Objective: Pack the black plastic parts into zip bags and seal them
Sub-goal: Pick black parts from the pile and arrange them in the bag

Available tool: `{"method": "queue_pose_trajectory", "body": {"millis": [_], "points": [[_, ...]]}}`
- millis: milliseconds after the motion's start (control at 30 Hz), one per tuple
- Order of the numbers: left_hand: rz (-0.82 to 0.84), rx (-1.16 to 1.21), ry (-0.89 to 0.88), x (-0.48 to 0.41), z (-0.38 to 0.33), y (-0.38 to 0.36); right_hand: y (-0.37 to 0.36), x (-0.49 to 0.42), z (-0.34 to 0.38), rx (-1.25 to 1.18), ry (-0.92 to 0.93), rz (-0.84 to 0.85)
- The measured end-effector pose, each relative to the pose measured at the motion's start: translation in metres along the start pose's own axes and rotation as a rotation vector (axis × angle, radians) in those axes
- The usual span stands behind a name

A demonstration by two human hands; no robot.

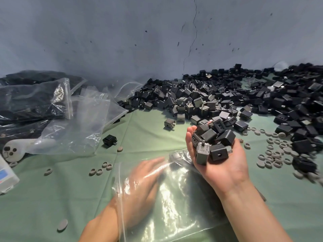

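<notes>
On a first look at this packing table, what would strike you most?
The right hand, palm up at centre right, cups black parts over a clear zip bag. Behind it, a large pile of the same parts sprawls along the wall.

Clear glossy plastic zip bag [174, 206] (creased, reflective), matt black plastic parts [227, 95] with metal prongs [203, 145], matt green cloth [148, 137], dull grey rings [277, 152].
</notes>
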State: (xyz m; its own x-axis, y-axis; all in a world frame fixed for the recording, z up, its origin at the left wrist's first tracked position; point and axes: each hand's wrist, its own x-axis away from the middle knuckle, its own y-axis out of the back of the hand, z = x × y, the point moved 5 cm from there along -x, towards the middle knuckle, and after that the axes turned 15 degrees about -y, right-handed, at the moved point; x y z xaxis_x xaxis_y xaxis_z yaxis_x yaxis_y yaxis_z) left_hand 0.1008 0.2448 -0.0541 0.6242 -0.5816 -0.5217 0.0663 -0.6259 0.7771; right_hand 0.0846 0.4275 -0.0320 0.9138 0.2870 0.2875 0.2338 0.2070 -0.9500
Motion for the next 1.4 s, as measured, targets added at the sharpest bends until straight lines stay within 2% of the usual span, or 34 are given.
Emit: {"method": "queue_pose_trajectory", "body": {"millis": [67, 100, 133, 200, 233, 267, 333, 433, 500, 600, 733, 900, 1000, 1100, 1167, 1233, 1333, 1400], "points": [[-0.028, 0.210, -0.004, 0.000, 0.007, 0.023, 0.000, -0.001, -0.004, -0.003, -0.014, 0.001], [-0.089, 0.263, 0.077, 0.002, 0.011, 0.039, 0.000, -0.002, -0.006, -0.010, -0.013, 0.001], [-0.223, 0.197, 0.250, 0.009, 0.021, 0.059, 0.000, -0.001, -0.008, -0.017, -0.010, 0.002], [-0.560, -0.121, 0.510, 0.031, 0.023, 0.100, 0.000, 0.000, -0.014, -0.015, -0.013, 0.010], [-0.675, -0.200, 0.525, 0.035, 0.015, 0.112, 0.000, 0.001, -0.018, -0.010, -0.016, 0.020], [-0.726, -0.182, 0.480, 0.035, 0.000, 0.114, -0.001, 0.002, -0.022, -0.005, -0.017, 0.029], [-0.664, -0.016, 0.320, 0.015, -0.026, 0.102, 0.000, 0.002, -0.029, 0.000, -0.022, 0.039], [-0.304, 0.069, 0.139, -0.007, -0.062, 0.058, 0.003, 0.000, -0.041, 0.054, -0.038, 0.043], [-0.172, 0.058, 0.125, -0.008, -0.071, 0.036, 0.004, 0.000, -0.052, 0.120, -0.055, 0.039], [-0.169, 0.045, 0.179, -0.002, -0.070, 0.025, 0.007, 0.001, -0.061, 0.132, -0.048, 0.041], [-0.176, -0.028, 0.153, 0.004, -0.079, 0.024, 0.010, 0.005, -0.062, 0.143, -0.020, -0.002], [-0.401, 0.205, 0.247, 0.017, -0.064, 0.057, 0.005, 0.010, -0.050, 0.028, -0.012, -0.035], [-0.482, 0.128, 0.491, 0.051, -0.008, 0.094, 0.003, 0.016, -0.035, -0.029, 0.047, -0.019], [-0.271, -0.040, 0.773, 0.086, 0.036, 0.102, 0.005, 0.020, -0.021, -0.052, 0.093, -0.008], [-0.130, -0.035, 0.721, 0.089, 0.037, 0.085, 0.006, 0.021, -0.015, -0.056, 0.108, -0.010], [-0.029, 0.035, 0.571, 0.080, 0.025, 0.065, 0.006, 0.020, -0.012, -0.049, 0.117, -0.011], [0.053, 0.126, 0.390, 0.068, 0.012, 0.046, 0.006, 0.021, -0.012, -0.035, 0.121, -0.003], [0.105, 0.136, 0.334, 0.067, 0.009, 0.039, 0.006, 0.021, -0.012, -0.037, 0.121, 0.003]]}}
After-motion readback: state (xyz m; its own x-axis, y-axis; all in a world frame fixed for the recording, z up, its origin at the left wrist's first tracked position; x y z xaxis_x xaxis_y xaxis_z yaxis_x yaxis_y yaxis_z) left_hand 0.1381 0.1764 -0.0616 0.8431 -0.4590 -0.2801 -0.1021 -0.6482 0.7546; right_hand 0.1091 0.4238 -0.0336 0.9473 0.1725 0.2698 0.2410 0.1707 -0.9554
